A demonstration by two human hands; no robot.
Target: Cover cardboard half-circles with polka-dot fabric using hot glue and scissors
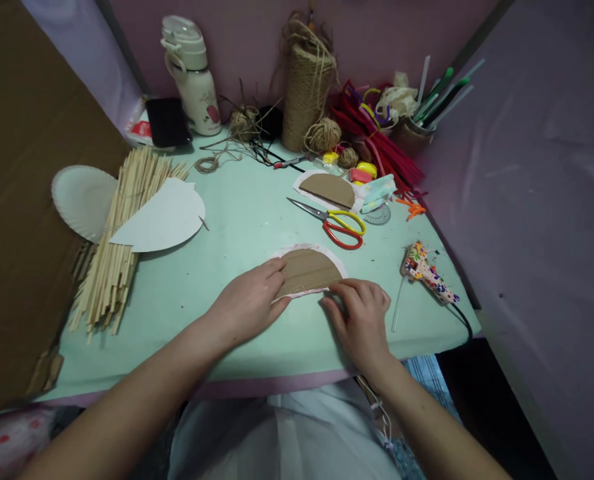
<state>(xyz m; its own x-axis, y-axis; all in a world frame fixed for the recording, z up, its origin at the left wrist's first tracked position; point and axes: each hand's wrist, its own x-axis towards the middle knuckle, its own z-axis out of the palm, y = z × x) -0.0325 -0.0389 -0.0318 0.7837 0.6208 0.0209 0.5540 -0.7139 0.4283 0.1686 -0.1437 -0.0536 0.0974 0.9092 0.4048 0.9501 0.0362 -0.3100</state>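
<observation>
A brown cardboard half-circle [311, 270] lies on a slightly larger piece of pale patterned cloth near the front of the mint-green table [247, 220]. My left hand [249, 303] lies flat on its left corner, fingers stretched out and pressing down. My right hand [359, 313] rests at the straight lower edge near the right corner, fingers curled and pressed against the cloth rim. A second cardboard half-circle on cloth [329, 189] lies farther back.
Yellow-and-red scissors [339, 223] lie behind the piece. A patterned glue gun [427, 270] with a cord sits at right. Wooden sticks [117, 233], white paper shapes [161, 217], a paper plate [81, 200] at left. Twine, pipe cleaners, a bottle [194, 77] at the back.
</observation>
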